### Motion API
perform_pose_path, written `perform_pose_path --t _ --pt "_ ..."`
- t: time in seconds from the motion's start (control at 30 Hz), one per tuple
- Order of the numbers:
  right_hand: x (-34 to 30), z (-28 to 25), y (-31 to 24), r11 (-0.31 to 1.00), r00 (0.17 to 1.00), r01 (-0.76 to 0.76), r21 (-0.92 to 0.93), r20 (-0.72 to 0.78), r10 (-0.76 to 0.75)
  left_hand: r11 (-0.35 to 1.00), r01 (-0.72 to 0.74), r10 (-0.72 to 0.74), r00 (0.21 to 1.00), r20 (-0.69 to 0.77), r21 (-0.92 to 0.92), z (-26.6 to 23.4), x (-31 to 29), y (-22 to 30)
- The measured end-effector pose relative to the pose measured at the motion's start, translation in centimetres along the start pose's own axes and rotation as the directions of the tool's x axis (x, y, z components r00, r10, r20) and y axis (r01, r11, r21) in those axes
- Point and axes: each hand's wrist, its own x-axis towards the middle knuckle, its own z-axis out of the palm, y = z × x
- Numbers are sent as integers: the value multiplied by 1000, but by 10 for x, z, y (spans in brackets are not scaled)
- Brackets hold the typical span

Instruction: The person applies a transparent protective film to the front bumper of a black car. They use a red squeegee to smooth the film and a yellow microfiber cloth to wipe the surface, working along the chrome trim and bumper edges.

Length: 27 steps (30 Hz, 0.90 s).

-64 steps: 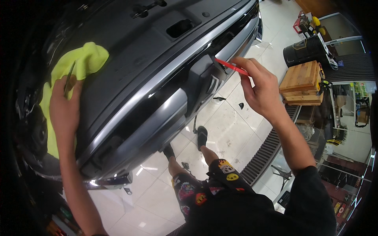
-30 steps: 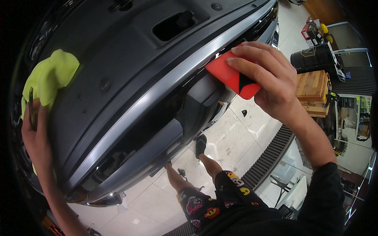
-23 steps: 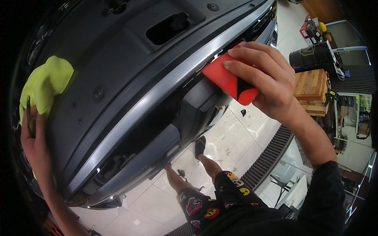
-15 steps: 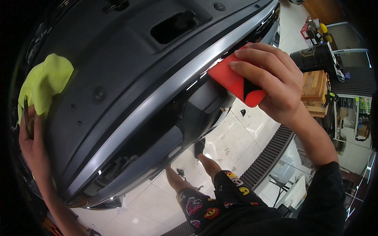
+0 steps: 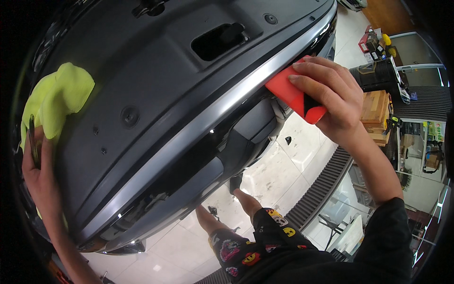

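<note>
My right hand (image 5: 338, 97) is closed around a red squeegee (image 5: 288, 90) with a black patch on it. The squeegee's edge lies at the lower border of a silver trim strip (image 5: 198, 128) that runs along the front of a car. At the far left my left hand (image 5: 42, 177) is closed on a slim, dark-edged tool (image 5: 33, 142), whose exact kind I cannot make out. A yellow-green microfiber cloth (image 5: 71, 90) lies behind those fingers, bunched over the car's edge. Whether the left fingers also pinch the cloth cannot be seen.
A black plastic cover (image 5: 156, 80) with an oval opening (image 5: 220, 41) spans the area above the trim. Below it are the glossy bumper (image 5: 189, 184) and tiled floor (image 5: 175, 241). Wooden boxes (image 5: 376, 111) and a black container (image 5: 373, 75) stand at the right, past a ribbed floor strip (image 5: 317, 189).
My right hand and the red squeegee have moved slightly toward the upper right along the trim. The view has shifted a little. My left hand keeps its hold by the cloth.
</note>
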Motion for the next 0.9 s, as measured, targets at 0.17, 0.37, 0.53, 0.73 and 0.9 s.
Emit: perform_pose_path --t 0.17,0.37,0.53,0.73,0.9 --pt "-1 6 1 999 999 7 48 -50 -4 997 73 -73 996 -60 0 4 -3 -10" --pt "-6 8 3 999 997 7 54 -83 -2 996 9 -8 1000 12 -94 1 1 -4" --pt "-27 -17 -23 980 978 -150 127 -129 166 982 -17 22 1000 22 -190 4 1 6" --pt "-43 -46 -87 822 942 -292 489 -2 335 992 -1 4 1000 24 -124 0 1 21" --pt "-17 -97 -141 702 968 -128 701 -67 243 971 -13 24 999 45 -237 -2 1 26"
